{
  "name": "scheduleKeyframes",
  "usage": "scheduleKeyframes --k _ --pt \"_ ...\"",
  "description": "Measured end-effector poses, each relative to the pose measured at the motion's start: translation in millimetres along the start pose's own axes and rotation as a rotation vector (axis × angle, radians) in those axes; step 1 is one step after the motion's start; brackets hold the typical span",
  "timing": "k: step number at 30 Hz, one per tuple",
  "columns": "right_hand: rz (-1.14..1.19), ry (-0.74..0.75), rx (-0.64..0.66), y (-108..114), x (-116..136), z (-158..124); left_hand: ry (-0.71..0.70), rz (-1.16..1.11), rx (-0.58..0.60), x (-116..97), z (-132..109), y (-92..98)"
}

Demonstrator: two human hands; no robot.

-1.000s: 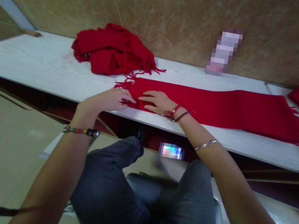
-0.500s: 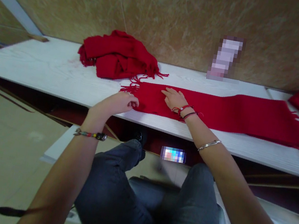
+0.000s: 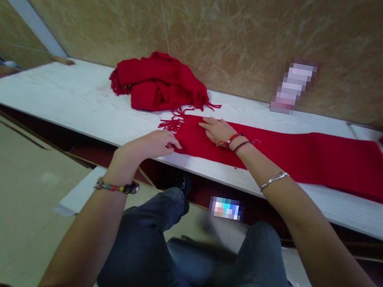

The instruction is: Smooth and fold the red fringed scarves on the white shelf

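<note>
One red scarf (image 3: 307, 156) and two gathered red cloths (image 3: 160, 86) occupy one white desk (image 3: 52, 94). The scarf lies flat along the front edge, smooth, fringed at both ends. Of two hands, the right hand (image 3: 219, 131) rests open on its left portion, grasping nothing; the left hand (image 3: 158, 143), half-curled, lies at the near left corner, its grip indeterminable.

Scarf (image 3: 325, 160) is matt cloth, tbl (image 3: 69, 97) wood-look.
</note>
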State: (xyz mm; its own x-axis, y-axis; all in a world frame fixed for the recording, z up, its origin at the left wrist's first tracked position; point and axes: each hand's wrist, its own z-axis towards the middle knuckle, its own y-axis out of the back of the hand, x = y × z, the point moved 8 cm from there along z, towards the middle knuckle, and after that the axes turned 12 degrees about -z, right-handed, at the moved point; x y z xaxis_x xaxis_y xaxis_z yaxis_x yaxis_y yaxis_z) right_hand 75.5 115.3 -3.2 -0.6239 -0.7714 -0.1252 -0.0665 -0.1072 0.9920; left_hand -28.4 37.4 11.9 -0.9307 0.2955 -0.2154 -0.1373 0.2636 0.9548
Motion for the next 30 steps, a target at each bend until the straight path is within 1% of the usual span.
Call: scheduleKeyframes --k 1,3,5,6,7,8,12,13,14,15,18,19,20,21,22,25,27,28,30 --pt "0.018 0.053 -0.046 3 7 1 0.003 -0.004 0.010 0 0 -0.3" --pt "0.076 0.229 -0.101 4 31 0 0.008 -0.018 0.022 0 -1 -0.3" --pt "0.113 0.346 -0.085 -2 51 -2 0.020 -0.037 0.033 0 -3 -0.3" --pt "0.114 0.360 -0.067 -6 54 -1 0.026 -0.044 0.037 0 -4 -0.1" --pt "0.107 0.343 -0.051 -10 53 0 0.033 -0.047 0.042 0 -5 -0.1" --pt "0.096 0.298 -0.038 -12 46 2 0.037 -0.047 0.051 0 -5 -0.5" --pt "0.034 0.019 0.007 -14 -2 9 0.023 -0.034 0.044 -2 -4 -0.8" --pt "0.020 -0.010 -0.003 -12 -8 9 0.022 -0.032 0.032 -2 -3 -0.4" --pt "0.014 0.002 -0.025 -9 -8 9 0.021 -0.032 0.019 -1 -2 0.0" --pt "0.018 0.054 -0.053 -7 -1 8 0.022 -0.035 0.009 0 -1 0.2" --pt "0.064 0.312 -0.087 -7 35 5 0.021 -0.051 -0.004 1 0 0.4" --pt "0.078 0.363 -0.075 -10 43 5 0.018 -0.054 -0.006 1 1 0.6" --pt "0.087 0.372 -0.055 -13 45 7 0.018 -0.054 -0.005 0 0 0.9" --pt "0.090 0.342 -0.036 -15 41 11 0.021 -0.052 -0.004 -1 0 1.4" --pt "0.087 0.282 -0.017 -18 32 17 0.028 -0.048 -0.003 -2 -1 2.2" --pt "0.065 0.058 0.025 -22 -6 32 0.069 -0.043 -0.006 -4 -2 4.7" --pt "0.060 -0.037 0.026 -22 -24 35 0.091 -0.041 -0.019 -4 -2 6.1" --pt "0.064 -0.046 0.009 -20 -27 33 0.093 -0.037 -0.030 -4 -1 6.2" --pt "0.080 0.024 -0.056 -16 -20 22 0.092 -0.017 -0.064 -5 2 5.9"
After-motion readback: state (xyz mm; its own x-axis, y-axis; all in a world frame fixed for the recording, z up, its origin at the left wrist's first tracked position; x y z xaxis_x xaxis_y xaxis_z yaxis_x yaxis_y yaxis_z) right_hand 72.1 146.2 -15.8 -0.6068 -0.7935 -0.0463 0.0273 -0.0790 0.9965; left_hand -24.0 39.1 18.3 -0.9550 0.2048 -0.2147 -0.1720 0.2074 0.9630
